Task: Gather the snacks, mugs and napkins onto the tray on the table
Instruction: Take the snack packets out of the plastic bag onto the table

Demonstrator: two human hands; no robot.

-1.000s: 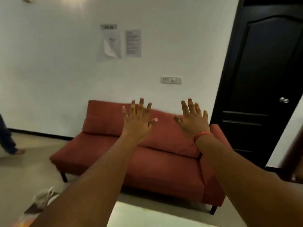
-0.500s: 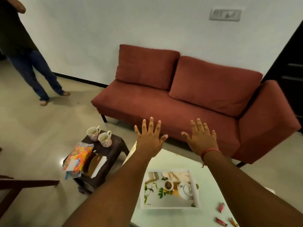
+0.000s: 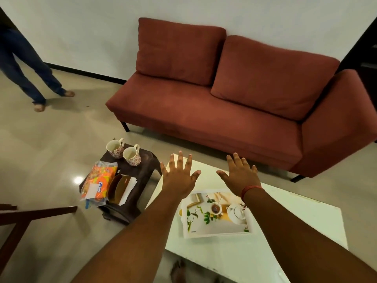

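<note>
**Both hands spread and empty above the white table**

My left forearm covers the tray's (image 3: pixel 216 231) near-left corner and my right wrist crosses its far-right rim, so I cannot see the whole printed surface. The right edge of the table (image 3: pixel 306 221) is lost under my right arm. The napkins (image 3: pixel 128 187) sit in a brown holder whose shape I can only half make out, and the print on the snack packet (image 3: pixel 100 182) is too blurred to read. A bystander at the top left is cut off above the legs.

My left hand (image 3: pixel 179 178) and right hand (image 3: pixel 239 176) are flat, fingers splayed wide, gripping nothing, over the table's far edge. The tray lies mid-table. The two mugs (image 3: pixel 123 151) stand side by side at the far edge of the dark stool (image 3: pixel 146 166); the packet overhangs its near-left corner, napkins just beside it.

Since half a second ago, my view has tipped further down: the wall switch has gone from sight.
</note>
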